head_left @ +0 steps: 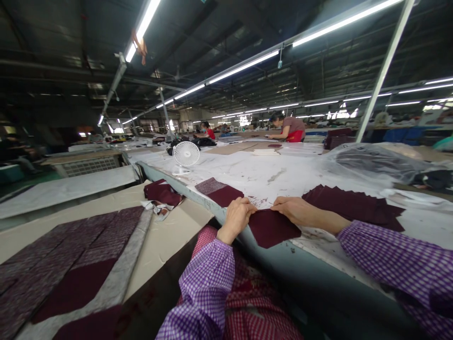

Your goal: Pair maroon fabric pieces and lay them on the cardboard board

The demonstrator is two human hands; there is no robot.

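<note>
A dark maroon fabric piece [273,228] lies at the near edge of the white table, its lower part hanging past the rim. My left hand [238,213] pinches its upper left corner, fingers closed. At the upper right corner, my right hand [293,209] grips the same piece between thumb and fingers. Just beyond my left hand rests another maroon piece [223,192] with a speckled grey band. To the right of my right hand, a fanned stack of maroon pieces [354,206] is spread on the table.
A small white fan [186,155] stands on the long white table [255,174]. On the lower left board, speckled maroon panels [78,236] lie in rows near a crumpled maroon cloth [163,192]. Clear plastic sheeting [375,160] sits at right; a co-worker [292,129] leans over the far side.
</note>
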